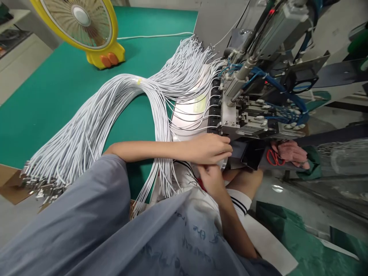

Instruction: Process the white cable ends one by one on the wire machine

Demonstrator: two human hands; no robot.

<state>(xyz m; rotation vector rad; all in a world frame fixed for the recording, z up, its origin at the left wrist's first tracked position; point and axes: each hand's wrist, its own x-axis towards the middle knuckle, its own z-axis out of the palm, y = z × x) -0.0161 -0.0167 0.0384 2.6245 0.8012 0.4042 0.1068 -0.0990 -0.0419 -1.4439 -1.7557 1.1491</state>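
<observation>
Your left hand (211, 148), fingers curled and back upward, lies at the near end of a metal machine with cylinders and blue air tubes (232, 115). Your right hand (212, 179) is just below it, nearer your body, its fingertips partly hidden beneath the left. The fingers of each hand are bent inward; whether either grips anything cannot be told, as the fingertips are covered.

A thick bundle of thin white cables (94, 115), bound by a yellow-marked band (139, 81), arches across the green tabletop (37, 103). One part fans out toward metal-ended tips at left; another drops beneath your left forearm. Several single cables run over a whitish panel with a pale yellow label (199, 104) to a row of black blocks (215, 101) along the machine.

A yellow-framed fan (81, 16) stands at the upper left. Red-handled scissors (276, 163) lie beside a pink cloth (291, 152) at right.
</observation>
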